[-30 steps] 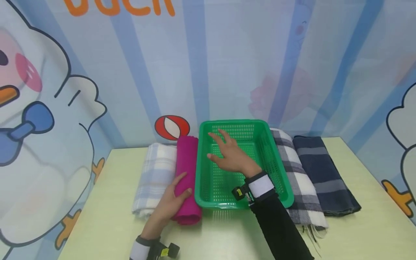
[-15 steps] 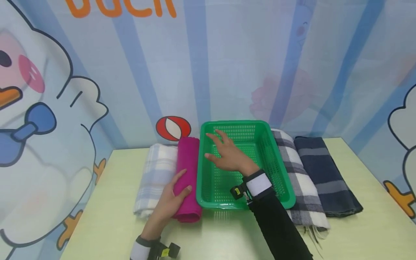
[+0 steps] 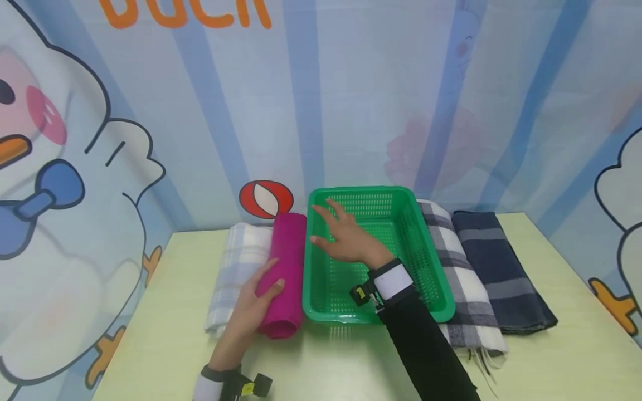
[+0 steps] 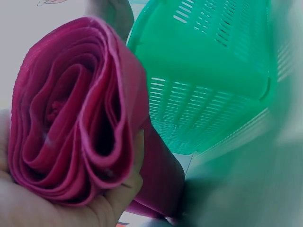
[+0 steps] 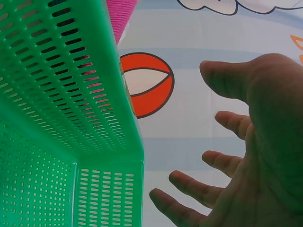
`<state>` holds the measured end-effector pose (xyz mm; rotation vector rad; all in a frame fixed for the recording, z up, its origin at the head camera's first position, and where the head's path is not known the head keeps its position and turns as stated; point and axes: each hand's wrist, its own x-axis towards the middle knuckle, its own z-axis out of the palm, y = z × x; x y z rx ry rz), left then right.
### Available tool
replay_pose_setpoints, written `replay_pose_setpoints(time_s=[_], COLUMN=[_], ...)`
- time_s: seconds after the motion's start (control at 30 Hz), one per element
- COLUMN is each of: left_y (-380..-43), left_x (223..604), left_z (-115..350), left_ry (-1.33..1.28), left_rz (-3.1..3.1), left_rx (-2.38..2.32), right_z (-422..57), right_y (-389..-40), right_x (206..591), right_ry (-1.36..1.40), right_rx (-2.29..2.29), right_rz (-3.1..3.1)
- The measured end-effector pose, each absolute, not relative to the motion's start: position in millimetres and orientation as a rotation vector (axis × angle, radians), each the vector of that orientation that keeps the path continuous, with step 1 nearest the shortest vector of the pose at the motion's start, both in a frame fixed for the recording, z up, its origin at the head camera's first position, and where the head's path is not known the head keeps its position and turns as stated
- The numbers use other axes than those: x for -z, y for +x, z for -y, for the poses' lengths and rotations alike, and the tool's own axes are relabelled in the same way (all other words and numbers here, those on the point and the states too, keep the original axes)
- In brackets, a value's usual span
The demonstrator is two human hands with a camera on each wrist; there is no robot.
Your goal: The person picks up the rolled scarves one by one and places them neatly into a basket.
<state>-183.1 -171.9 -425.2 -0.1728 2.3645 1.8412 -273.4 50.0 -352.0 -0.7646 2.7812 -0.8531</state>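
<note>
A rolled magenta cloth point(image 3: 286, 278) lies against the left side of a green perforated basket point(image 3: 379, 253). My left hand point(image 3: 253, 301) grips the roll near its front end. In the left wrist view, the spiral end of the magenta cloth point(image 4: 71, 113) shows, with my left hand point(image 4: 57, 213) wrapped under it. Over the basket hovers my right hand point(image 3: 348, 239), fingers spread and holding nothing. The right wrist view shows those spread fingers of my right hand point(image 5: 255, 156) apart from the green basket point(image 5: 109, 161). Inside, the basket's bottom is bare where visible.
A folded pale plaid cloth point(image 3: 233, 278) lies left of the magenta roll. Right of the basket lie a black-and-white checked scarf point(image 3: 468, 284) with fringe and a folded navy striped cloth point(image 3: 504, 273). Behind the pale table point(image 3: 165, 312) hangs a printed cartoon backdrop point(image 3: 351, 94).
My left hand has shifted slightly left, and the front end of the magenta cloth has swung left with it. My right hand has drifted slightly left above the basket.
</note>
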Motion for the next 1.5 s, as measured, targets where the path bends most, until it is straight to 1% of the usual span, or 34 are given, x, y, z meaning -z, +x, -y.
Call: replay_pose_setpoints(time_s=[0.77,1.23,1.5], left_y=[-185.3,-190.3,-192.3], left_x=[417.2,411.9,407.7], left_z=[171.5,164.6,161.6], left_ry=[-0.25,-0.209,-0.221], left_rz=[-2.103,-2.138,-2.138], left_rx=[-2.078,-2.123,-2.119], right_z=[-40.8,-30.0,-24.4], right_y=[-275.4,-276.9,-275.6], right_x=[360.1,362.5,363.7], right_ry=[-0.768,-0.699,-0.73], right_rx=[0.86,0.924,0.981], right_rz=[-2.665,-2.637,-2.596])
